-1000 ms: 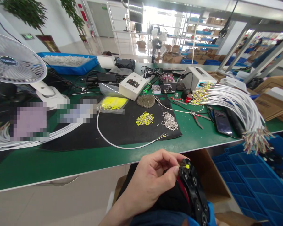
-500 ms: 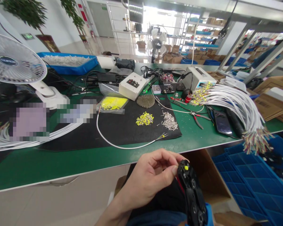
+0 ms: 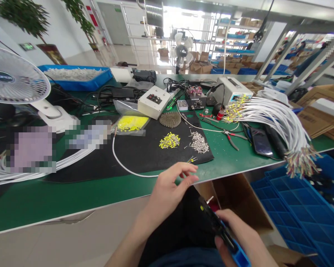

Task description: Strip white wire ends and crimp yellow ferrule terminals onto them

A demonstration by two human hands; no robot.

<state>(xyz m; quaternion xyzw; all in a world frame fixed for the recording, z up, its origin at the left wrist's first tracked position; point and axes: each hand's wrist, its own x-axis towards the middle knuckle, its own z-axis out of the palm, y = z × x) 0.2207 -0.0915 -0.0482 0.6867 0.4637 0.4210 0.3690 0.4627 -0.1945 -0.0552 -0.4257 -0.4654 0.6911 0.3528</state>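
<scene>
My left hand is over the bench's front edge, thumb and fingers curved but apart, with nothing visible between them. Just beyond it lies a white cable, its wire ends carrying small yellow tips; the hand hides part of the cable. Below and to the right, my right hand grips a black crimping tool with blue handles. A yellow-ended terminal sits in the tool's jaws, its metal pin sticking out the far side. Yellow-sleeved terminals and bare silver terminals lie in two heaps on the black mat.
A bag of yellow sleeves and a white switch box stand behind the heaps. Red-handled cutters, a phone and a white cable bundle are rightward. Blue crates stand below the bench.
My left hand has come away from the crimping tool's jaws, moving up and left with its fingers parting. The tool has tilted and shifted lower left, and my right hand has come into view.
</scene>
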